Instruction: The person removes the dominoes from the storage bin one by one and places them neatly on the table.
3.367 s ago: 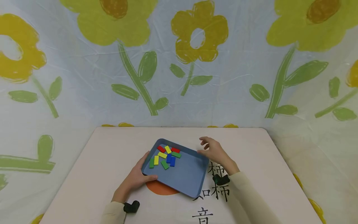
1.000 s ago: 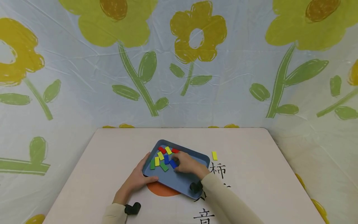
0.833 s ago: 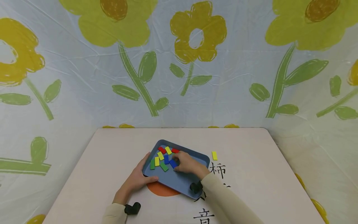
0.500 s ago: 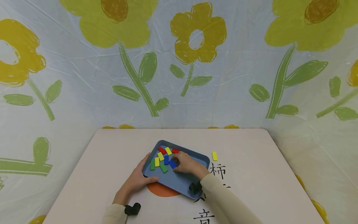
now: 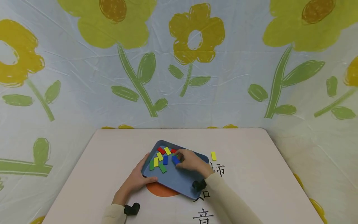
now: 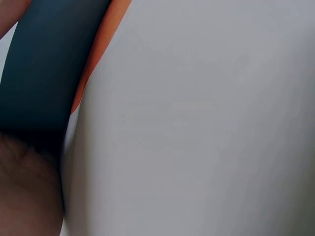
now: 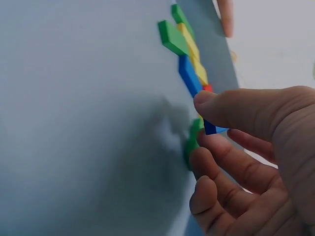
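left hand [image 5: 136, 179] holds tray [image 5: 175, 182]; right [image 5: 192, 161], blue block [image 5: 175, 160]

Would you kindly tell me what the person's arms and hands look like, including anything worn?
Both arms wear long, plain cream sleeves. A small black camera sits at each wrist. The left hand and right hand are bare, without gloves.

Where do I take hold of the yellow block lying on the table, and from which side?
Likely best from above, pinching across the middle of its long edges: the yellow block lies flat, long sides facing roughly left and right, touching no other block. It sits right of the tray, so the right hand suits, once free of the blue block it pinches.
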The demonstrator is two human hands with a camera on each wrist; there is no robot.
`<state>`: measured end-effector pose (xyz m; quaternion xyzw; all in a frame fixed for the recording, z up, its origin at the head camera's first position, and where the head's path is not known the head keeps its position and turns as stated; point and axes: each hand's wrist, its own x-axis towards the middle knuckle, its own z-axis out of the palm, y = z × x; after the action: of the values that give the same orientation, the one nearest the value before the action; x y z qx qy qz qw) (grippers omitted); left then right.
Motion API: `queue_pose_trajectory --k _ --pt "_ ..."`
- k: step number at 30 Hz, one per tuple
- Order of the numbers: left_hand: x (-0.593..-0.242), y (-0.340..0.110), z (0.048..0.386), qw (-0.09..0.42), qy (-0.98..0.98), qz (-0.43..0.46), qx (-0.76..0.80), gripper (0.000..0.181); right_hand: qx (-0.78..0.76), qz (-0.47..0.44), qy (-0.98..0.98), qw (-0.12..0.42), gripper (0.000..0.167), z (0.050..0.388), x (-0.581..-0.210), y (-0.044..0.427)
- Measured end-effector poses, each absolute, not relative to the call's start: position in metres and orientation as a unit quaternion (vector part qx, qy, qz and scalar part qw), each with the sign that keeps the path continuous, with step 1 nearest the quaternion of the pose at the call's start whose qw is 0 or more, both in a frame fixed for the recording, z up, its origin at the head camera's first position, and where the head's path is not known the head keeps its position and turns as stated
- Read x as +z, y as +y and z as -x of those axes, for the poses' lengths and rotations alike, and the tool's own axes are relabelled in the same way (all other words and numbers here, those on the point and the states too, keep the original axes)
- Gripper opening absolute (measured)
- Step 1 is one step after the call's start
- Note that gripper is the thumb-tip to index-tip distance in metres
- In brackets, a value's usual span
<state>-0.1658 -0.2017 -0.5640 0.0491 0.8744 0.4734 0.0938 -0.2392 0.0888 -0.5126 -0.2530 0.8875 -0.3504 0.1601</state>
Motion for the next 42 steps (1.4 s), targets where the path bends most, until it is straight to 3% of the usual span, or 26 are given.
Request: queue_pose_trajectory --k 23,42 --pt "-0.568 -0.202 0.167 0.093 0.877 -0.050 0.470 0.115 -0.390 0.184 0.897 0.092 0.050 0.258 -0.472 0.159" --pt "-0.564 -0.201 0.167 0.106 0.873 -0.041 0.474 0.115 -0.377 0.123 0.915 0.073 0.050 0.261 -0.491 0.224"
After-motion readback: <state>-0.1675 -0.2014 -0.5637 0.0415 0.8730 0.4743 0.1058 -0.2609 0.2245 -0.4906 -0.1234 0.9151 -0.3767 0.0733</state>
